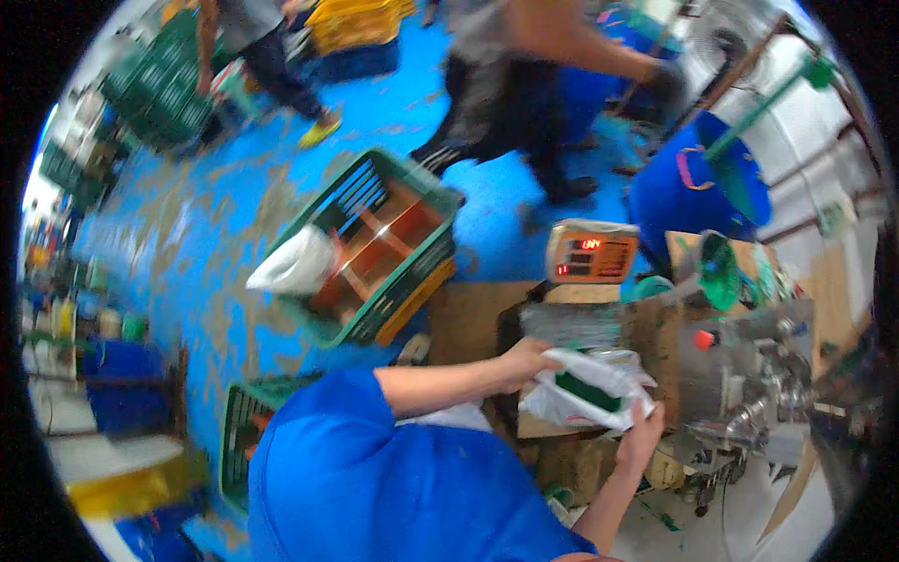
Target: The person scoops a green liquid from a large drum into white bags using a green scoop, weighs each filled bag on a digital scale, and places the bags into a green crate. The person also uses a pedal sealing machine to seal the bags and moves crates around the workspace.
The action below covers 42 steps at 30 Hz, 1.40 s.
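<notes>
One white bag (pixel 567 406) is stretched between the left hand (pixel 526 363) and the right hand (pixel 641 435), right of and below the frame's centre. The left fingers are closed in a narrow pinch on the rim at the bag's upper-left corner; the right fingers grip the rim at its lower right, though blur hides how each finger bends. The bag's mouth gapes up toward the camera, showing dark green contents (pixel 588 390), and this opening's long axis slants from upper left to lower right. Most of the bag's body lies between the two sets of fingers, its front wall hanging below and left of the opening. Just above the bag in the frame is a metal platform (pixel 571 324), with an orange scale display (pixel 592 255) beyond it.
</notes>
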Available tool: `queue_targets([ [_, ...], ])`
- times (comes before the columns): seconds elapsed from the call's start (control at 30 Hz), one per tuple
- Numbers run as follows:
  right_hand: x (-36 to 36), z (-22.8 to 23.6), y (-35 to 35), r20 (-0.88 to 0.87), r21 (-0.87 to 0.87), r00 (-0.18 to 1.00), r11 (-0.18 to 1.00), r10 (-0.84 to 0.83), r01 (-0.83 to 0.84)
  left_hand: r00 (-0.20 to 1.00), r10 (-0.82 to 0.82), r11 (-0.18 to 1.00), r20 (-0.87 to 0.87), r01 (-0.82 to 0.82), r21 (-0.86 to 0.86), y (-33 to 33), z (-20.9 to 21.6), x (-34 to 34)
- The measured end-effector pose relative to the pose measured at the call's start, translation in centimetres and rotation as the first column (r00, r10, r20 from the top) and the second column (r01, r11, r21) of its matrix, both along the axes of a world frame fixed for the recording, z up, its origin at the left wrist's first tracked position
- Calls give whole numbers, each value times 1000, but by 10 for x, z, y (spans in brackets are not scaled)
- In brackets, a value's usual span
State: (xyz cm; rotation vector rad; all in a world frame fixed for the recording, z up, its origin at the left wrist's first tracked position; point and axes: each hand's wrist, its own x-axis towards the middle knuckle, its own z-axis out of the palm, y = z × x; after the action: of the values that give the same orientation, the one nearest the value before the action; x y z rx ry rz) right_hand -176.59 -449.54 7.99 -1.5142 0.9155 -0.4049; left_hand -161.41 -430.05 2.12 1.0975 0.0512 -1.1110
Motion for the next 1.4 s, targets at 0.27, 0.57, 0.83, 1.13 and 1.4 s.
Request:
queue_targets([
  [0.27,186,81,143,418,399,867,803,270,-442,936,324,926,137,-284,-249,197,128,75],
  [0.57,369,-8,327,444,427,575,402,687,-810,553,829,559,76,-822,-109,311,10,84],
  [0.83,421,-166,448,129,612,369,219,921,-760,412,891,374,190,-904,209,377,-160,154],
  [1.13,462,-97,389,-260,-749,534,182,804,-638,316,-437,151,842,-897,415,462,-102,220],
  [1.4,197,-161,175,20,-30,997,996,-79,79,187,-470,337,863,-865,372,353,-1,317],
])
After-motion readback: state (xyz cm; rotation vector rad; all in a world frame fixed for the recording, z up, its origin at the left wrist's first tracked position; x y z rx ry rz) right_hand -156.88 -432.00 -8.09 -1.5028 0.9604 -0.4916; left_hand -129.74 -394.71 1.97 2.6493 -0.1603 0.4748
